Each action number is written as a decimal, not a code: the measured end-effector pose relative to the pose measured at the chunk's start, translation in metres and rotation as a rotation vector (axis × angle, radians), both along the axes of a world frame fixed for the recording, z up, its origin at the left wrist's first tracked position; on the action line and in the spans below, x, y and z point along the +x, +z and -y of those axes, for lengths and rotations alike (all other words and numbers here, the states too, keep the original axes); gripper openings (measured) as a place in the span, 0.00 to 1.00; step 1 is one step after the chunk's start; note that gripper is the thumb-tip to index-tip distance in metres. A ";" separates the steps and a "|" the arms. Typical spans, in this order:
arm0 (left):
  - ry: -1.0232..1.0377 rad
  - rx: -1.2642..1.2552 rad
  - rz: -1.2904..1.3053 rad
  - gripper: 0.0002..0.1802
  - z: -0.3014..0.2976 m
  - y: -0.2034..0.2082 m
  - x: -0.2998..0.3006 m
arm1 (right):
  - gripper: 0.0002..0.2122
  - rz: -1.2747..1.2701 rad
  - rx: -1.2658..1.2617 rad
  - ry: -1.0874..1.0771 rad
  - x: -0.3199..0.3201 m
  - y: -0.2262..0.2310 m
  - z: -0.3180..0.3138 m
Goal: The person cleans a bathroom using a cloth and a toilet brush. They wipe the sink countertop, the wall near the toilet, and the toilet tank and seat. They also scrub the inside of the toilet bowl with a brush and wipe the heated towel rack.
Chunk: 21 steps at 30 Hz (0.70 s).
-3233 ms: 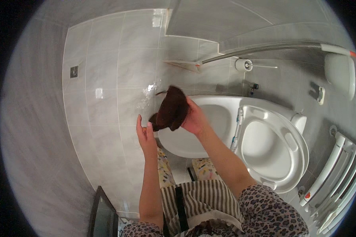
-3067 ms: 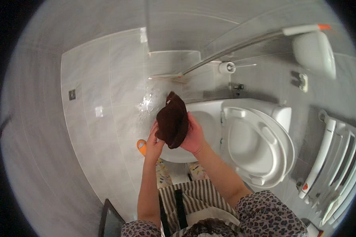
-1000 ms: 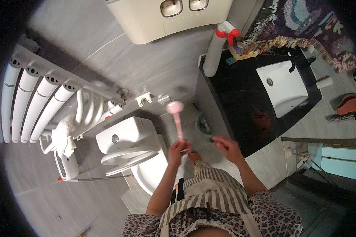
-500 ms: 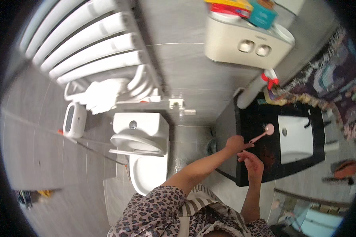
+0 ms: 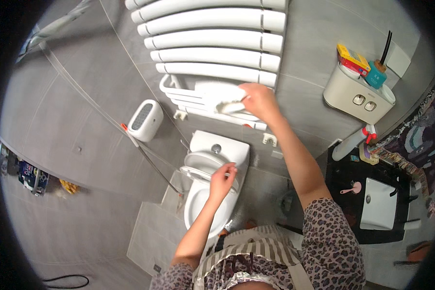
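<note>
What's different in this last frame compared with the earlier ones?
The left hand let go of the pink long-handled tool, which now lies on the black counter, and moved left toward the toilet, empty. The right hand left the counter and grips the white cloth on the towel rack. The brown fabric item is in neither hand. The toilet lid stays raised.

Left hand point(image 5: 222, 182) off pink utensil point(image 5: 356, 187); right hand point(image 5: 261, 103) moved to white cloth point(image 5: 216, 94).
</note>
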<state>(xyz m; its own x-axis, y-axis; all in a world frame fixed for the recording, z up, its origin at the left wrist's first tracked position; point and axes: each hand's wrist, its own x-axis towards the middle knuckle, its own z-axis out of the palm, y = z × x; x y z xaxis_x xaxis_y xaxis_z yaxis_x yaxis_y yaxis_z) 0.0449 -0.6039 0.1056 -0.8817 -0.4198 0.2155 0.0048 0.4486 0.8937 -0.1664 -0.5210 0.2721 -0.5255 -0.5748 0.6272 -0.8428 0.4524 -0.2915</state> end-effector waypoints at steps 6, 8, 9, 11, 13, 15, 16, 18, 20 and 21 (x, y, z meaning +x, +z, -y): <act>-0.195 0.586 -0.332 0.38 0.082 0.086 0.030 | 0.17 0.941 -0.800 0.376 0.038 0.065 0.021; -0.266 0.724 -0.535 0.41 0.079 0.111 0.032 | 0.18 1.058 -0.793 0.391 0.062 0.058 0.027; -0.311 0.885 -0.505 0.44 0.089 0.102 0.037 | 0.19 1.124 -0.789 0.395 0.077 0.050 0.028; -0.236 0.977 -0.442 0.47 0.088 0.122 0.049 | 0.20 1.275 -0.848 0.556 0.104 0.033 0.026; -0.223 0.901 -0.391 0.47 0.088 0.125 0.057 | 0.21 1.364 -0.911 0.632 0.125 0.013 0.019; -0.478 1.429 -0.459 0.46 0.091 0.130 0.066 | 0.21 1.427 -1.002 0.618 0.132 -0.025 0.008; -0.597 1.686 -0.485 0.46 0.093 0.132 0.072 | 0.21 1.464 -1.054 0.618 0.139 -0.038 0.004; -0.480 1.433 -0.282 0.39 0.093 0.119 0.083 | 0.21 1.582 -1.098 0.592 0.159 -0.060 -0.003; -0.281 0.929 -0.015 0.33 0.093 0.085 0.087 | 0.21 1.662 -1.209 0.618 0.174 -0.091 -0.006; -0.228 0.982 0.074 0.23 0.093 0.074 0.088 | 0.22 1.718 -1.065 0.603 0.170 -0.120 -0.026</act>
